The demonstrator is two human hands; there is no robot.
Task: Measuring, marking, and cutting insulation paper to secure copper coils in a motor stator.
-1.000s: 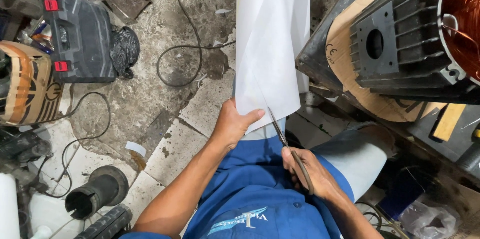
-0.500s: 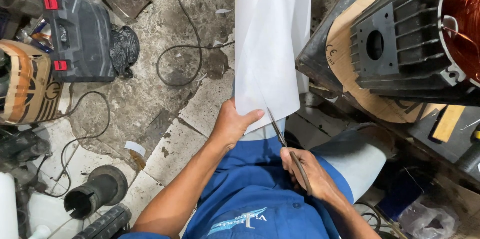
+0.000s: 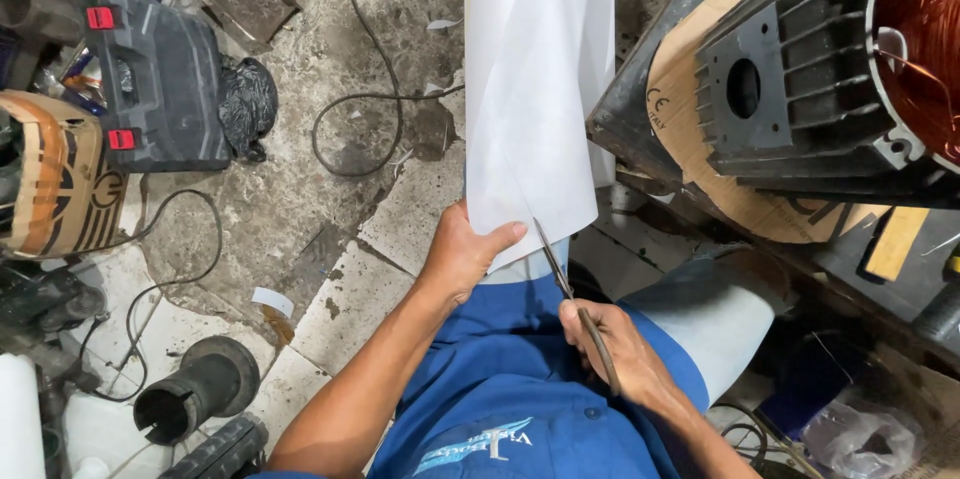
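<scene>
White sheet (image 3: 540, 79): long, thin, slightly translucent, smooth, hanging from the top of the view down to the lap, over the grimy floor (image 3: 330, 189). A narrow strip at its right edge is parting along a straight cut. Left hand (image 3: 462, 257): palm down, fingers closed on the sheet's lower edge, thumb across the front. Right hand (image 3: 618, 357): fingers wrapped around the scissors (image 3: 572, 301), blades angled up into the sheet's bottom edge. Motor housing (image 3: 800, 89) sits right.
</scene>
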